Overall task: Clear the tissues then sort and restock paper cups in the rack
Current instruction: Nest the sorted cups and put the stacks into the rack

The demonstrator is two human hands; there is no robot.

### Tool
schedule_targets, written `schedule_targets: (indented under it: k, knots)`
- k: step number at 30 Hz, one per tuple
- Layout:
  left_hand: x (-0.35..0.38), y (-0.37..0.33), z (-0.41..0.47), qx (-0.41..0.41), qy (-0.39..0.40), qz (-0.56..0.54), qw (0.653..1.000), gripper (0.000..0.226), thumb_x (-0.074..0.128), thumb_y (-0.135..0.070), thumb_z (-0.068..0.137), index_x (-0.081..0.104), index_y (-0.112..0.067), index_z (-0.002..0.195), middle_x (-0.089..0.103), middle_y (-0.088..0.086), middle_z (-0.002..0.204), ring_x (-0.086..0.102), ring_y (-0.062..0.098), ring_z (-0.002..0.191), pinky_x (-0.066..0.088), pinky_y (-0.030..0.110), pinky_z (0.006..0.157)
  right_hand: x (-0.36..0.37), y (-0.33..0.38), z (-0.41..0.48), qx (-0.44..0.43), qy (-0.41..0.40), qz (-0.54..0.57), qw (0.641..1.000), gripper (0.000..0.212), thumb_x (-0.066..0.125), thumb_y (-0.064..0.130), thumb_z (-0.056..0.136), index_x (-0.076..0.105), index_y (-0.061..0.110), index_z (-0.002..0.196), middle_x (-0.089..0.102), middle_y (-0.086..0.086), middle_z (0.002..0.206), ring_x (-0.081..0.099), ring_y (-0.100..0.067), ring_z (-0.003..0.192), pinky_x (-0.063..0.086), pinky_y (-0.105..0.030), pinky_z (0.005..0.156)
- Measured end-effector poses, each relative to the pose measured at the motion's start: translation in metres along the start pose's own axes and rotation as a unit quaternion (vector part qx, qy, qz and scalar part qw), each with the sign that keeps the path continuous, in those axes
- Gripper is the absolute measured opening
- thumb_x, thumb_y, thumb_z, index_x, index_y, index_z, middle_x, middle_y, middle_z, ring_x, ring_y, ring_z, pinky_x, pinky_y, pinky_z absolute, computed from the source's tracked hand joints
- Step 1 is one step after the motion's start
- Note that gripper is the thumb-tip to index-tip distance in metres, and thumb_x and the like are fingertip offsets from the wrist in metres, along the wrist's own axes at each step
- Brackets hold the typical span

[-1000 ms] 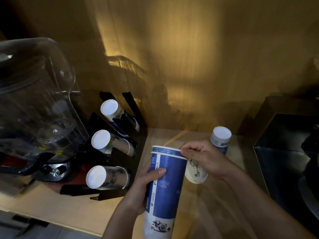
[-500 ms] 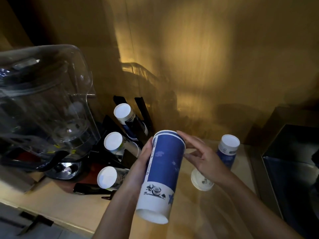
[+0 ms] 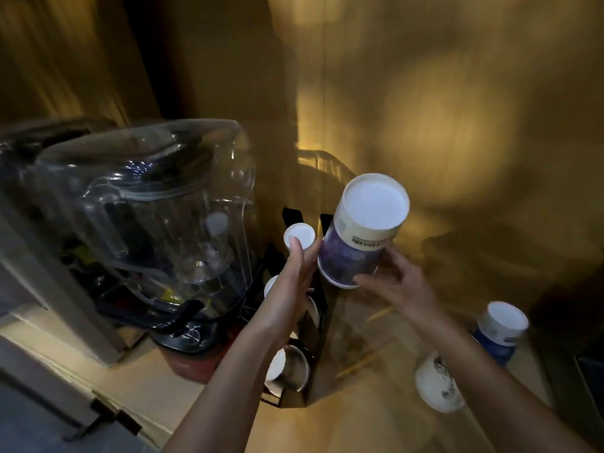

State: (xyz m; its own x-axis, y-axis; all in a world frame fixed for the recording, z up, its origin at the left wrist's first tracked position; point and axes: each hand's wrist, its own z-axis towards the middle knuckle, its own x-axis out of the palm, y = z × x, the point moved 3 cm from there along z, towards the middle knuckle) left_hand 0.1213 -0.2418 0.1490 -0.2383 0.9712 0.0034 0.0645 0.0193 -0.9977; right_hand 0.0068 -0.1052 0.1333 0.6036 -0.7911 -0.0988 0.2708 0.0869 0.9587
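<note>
A stack of blue paper cups (image 3: 359, 237) is held up between both hands, its white base turned toward me and its open end pointing down toward the rack. My left hand (image 3: 294, 282) presses its left side and my right hand (image 3: 395, 286) grips its lower right rim. The black cup rack (image 3: 313, 308) stands below, with white cup bases showing in its top slot (image 3: 299, 235) and bottom slot (image 3: 277, 371); my left arm covers most of the middle slot. Another blue cup stack (image 3: 500, 331) stands at the right, and a white patterned cup (image 3: 438, 387) lies on the counter beside it.
A large clear-jar blender (image 3: 147, 223) on a black base stands close to the left of the rack. The wooden counter (image 3: 369, 416) ends at an edge on the near left. A wooden wall rises behind. A dark metal container (image 3: 588, 371) sits at the far right.
The blue stack has been flipped and lifted: its white base now faces me, above the rack's top. My right hand has left the white cup and taken the stack's rim. The camera moved closer.
</note>
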Motion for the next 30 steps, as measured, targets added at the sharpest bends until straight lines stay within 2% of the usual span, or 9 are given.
schedule_targets:
  k: [3,7,9,13,17,20,23,27,30]
  knots:
    - [-0.019,-0.017,0.007,0.026,-0.019,0.02,0.999,0.076,0.014,-0.08,0.072,0.038,-0.045,0.135,0.035,-0.021,0.148,0.025,-0.002,0.13,0.013,0.03,0.11,0.015,0.007,0.022,0.001,-0.007,-0.003,1.0,0.086,0.083,0.048,0.05,0.049,0.023,0.124,0.069,0.025,0.096,0.065,0.004,0.086,0.047,-0.007,0.064]
    - [-0.041,-0.033,0.017,0.044,-0.037,-0.008,0.998,0.055,0.018,-0.074,0.077,0.053,-0.049,0.112,0.062,-0.042,0.095,0.053,-0.024,0.095,0.032,0.011,0.084,0.035,0.012,0.048,-0.006,-0.015,-0.041,0.999,0.078,0.072,0.064,0.052,0.052,0.031,0.12,0.065,0.038,0.088,0.062,0.012,0.075,0.044,-0.005,0.054]
    - [-0.052,-0.032,0.025,0.051,-0.049,-0.016,0.997,0.055,0.02,-0.073,0.078,0.054,-0.046,0.111,0.065,-0.04,0.091,0.056,-0.022,0.09,0.036,0.01,0.082,0.043,0.01,0.058,-0.005,-0.017,-0.055,0.998,0.075,0.07,0.069,0.049,0.053,0.039,0.116,0.064,0.04,0.084,0.061,0.013,0.072,0.044,-0.005,0.051]
    - [-0.067,-0.025,0.039,0.066,-0.064,-0.03,0.995,0.041,0.022,-0.056,0.094,0.059,-0.04,0.103,0.07,-0.031,0.096,0.061,-0.016,0.094,0.046,0.0,0.067,0.052,0.006,0.076,0.012,0.001,-0.09,0.996,0.058,0.068,0.077,0.043,0.044,0.071,0.096,0.063,0.039,0.086,0.065,0.008,0.073,0.045,-0.008,0.045]
    - [-0.078,-0.016,0.055,0.05,-0.085,-0.051,0.994,0.043,0.024,-0.052,0.096,0.06,-0.032,0.11,0.065,-0.014,0.111,0.061,-0.004,0.101,0.046,0.012,0.077,0.058,0.001,0.086,0.038,0.009,-0.119,0.992,0.084,0.07,0.074,0.043,0.036,0.056,0.117,0.053,0.032,0.089,0.066,0.003,0.063,0.045,-0.01,0.044]
    - [-0.079,-0.011,0.067,0.055,-0.091,-0.053,0.993,0.045,0.026,-0.054,0.095,0.059,-0.031,0.115,0.06,-0.012,0.118,0.054,-0.006,0.107,0.041,0.02,0.09,0.06,0.0,0.094,0.038,0.046,-0.195,0.979,0.08,0.075,0.059,0.056,0.033,0.05,0.124,0.045,0.037,0.1,0.053,0.016,0.082,0.041,-0.004,0.058]
    - [-0.078,-0.006,0.073,0.068,-0.119,-0.012,0.99,0.029,0.033,-0.051,0.095,0.059,-0.04,0.097,0.057,-0.024,0.1,0.056,-0.022,0.085,0.043,0.004,0.069,0.062,-0.009,0.097,0.054,0.079,-0.262,0.96,0.083,0.075,0.053,0.062,0.036,0.034,0.133,0.047,0.018,0.119,0.042,-0.001,0.11,0.038,-0.023,0.085]
    - [-0.082,0.009,0.075,0.081,-0.134,0.147,0.977,0.035,0.047,-0.034,0.095,0.051,-0.024,0.128,0.059,-0.005,0.126,0.055,0.007,0.113,0.042,0.015,0.084,0.068,-0.013,0.092,0.033,0.067,-0.277,0.958,0.061,0.072,0.05,0.068,0.05,0.033,0.122,0.06,0.011,0.109,0.051,0.001,0.086,0.038,-0.021,0.069]
    - [-0.082,0.016,0.075,0.113,-0.146,0.288,0.939,0.046,0.047,-0.028,0.095,0.038,-0.021,0.14,0.048,-0.001,0.143,0.044,0.015,0.13,0.033,0.019,0.098,0.07,-0.017,0.092,0.04,0.069,-0.271,0.959,0.056,0.071,0.05,0.07,0.052,0.032,0.12,0.061,0.008,0.11,0.053,-0.003,0.088,0.039,-0.023,0.069]
